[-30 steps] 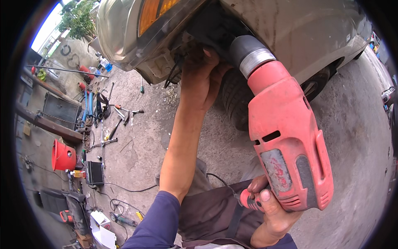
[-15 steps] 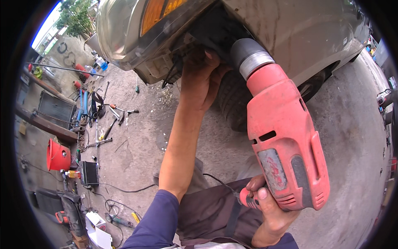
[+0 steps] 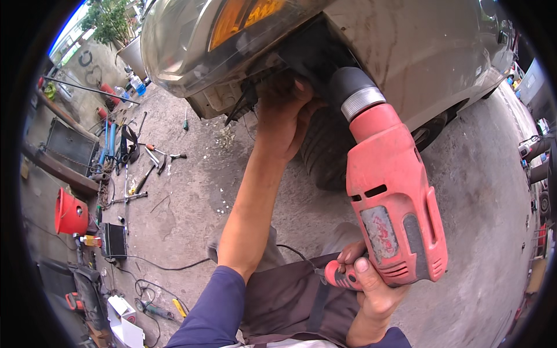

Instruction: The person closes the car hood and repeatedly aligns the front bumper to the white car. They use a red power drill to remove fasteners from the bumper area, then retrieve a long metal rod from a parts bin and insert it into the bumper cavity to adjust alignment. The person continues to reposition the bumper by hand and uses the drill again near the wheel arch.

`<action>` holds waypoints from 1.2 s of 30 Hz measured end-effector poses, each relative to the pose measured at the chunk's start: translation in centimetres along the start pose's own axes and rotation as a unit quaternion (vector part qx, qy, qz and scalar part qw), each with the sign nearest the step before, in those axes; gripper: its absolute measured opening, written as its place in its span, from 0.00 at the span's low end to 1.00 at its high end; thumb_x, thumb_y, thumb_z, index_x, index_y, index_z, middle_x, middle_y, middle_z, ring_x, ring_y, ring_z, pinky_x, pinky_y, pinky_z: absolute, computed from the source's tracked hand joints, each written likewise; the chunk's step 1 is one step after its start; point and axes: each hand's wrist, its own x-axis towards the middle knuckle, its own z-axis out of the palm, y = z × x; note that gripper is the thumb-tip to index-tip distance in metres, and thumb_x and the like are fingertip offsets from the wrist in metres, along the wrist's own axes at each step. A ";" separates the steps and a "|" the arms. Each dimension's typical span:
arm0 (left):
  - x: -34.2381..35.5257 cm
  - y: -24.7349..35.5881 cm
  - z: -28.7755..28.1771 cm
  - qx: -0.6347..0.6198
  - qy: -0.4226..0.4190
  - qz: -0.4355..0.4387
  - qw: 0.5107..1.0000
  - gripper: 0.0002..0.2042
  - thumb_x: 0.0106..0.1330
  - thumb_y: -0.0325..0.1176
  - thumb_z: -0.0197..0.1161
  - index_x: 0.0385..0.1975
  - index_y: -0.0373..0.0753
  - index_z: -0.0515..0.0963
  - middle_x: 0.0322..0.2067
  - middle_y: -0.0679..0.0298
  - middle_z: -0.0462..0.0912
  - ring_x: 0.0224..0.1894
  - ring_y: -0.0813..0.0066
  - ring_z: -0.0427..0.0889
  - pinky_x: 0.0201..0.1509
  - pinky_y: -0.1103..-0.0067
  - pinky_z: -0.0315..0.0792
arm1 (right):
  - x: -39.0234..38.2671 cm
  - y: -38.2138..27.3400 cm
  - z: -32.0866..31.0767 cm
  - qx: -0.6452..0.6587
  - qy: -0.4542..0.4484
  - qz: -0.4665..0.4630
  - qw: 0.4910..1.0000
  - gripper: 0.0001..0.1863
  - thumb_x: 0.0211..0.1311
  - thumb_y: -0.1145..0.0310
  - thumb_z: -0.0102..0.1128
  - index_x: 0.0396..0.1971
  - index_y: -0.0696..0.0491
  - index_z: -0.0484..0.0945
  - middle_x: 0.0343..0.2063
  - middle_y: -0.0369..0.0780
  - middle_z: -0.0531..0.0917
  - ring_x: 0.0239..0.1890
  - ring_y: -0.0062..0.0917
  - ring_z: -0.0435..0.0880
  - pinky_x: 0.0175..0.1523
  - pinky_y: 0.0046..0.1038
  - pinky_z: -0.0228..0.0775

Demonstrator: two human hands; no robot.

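Note:
A red corded drill (image 3: pixel 389 197) points up into the dark opening (image 3: pixel 313 46) beside the car's headlight (image 3: pixel 243 23), its black and silver chuck (image 3: pixel 358 95) at that opening. My right hand (image 3: pixel 374 287) is closed around the drill's handle at the lower end. My left hand (image 3: pixel 287 104) reaches up under the headlight, left of the chuck, with fingers curled among dark parts and wires; what it holds is hidden. A tyre (image 3: pixel 322 156) sits behind my left hand, below the grey bodywork (image 3: pixel 418 52).
Tools (image 3: pixel 154 168) lie on the concrete floor (image 3: pixel 180 214) at left, near a red bucket (image 3: pixel 72 211), a black battery (image 3: pixel 113 240), a white box (image 3: pixel 125 322) and a radiator (image 3: pixel 67 145). The drill's cord (image 3: pixel 162 267) crosses the floor. A potted plant (image 3: pixel 116 26) stands behind.
The view has turned slightly, so the car, drill and both hands sit a little lower or further left in the picture. My grip on the drill looks the same.

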 end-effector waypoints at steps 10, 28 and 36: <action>-0.1 0.2 0.1 0.007 -0.005 0.007 1.000 0.12 0.65 0.36 0.65 0.42 0.37 0.74 0.35 0.66 0.80 0.40 0.76 0.81 0.46 0.73 0.78 | -0.2 0.0 0.3 -0.017 -0.006 -0.020 1.000 0.21 0.53 0.73 0.61 0.46 0.66 0.68 0.25 0.44 0.77 0.27 0.31 0.78 0.32 0.32 0.74; 0.2 -0.5 -0.4 -0.049 -0.018 0.010 0.999 0.15 0.61 0.33 0.68 0.43 0.34 0.73 0.39 0.62 0.81 0.42 0.71 0.82 0.48 0.70 0.78 | -0.3 -0.2 0.7 -0.057 -0.003 -0.030 0.998 0.10 0.55 0.76 0.60 0.36 0.63 0.72 0.25 0.44 0.77 0.29 0.32 0.79 0.33 0.32 0.74; -0.4 -0.3 -0.1 -0.030 0.031 0.028 0.999 0.13 0.61 0.30 0.68 0.40 0.30 0.75 0.37 0.59 0.82 0.41 0.70 0.82 0.45 0.71 0.80 | -0.2 0.3 0.3 -0.069 -0.012 -0.039 0.997 0.13 0.55 0.76 0.60 0.38 0.64 0.71 0.25 0.45 0.77 0.28 0.32 0.79 0.31 0.32 0.74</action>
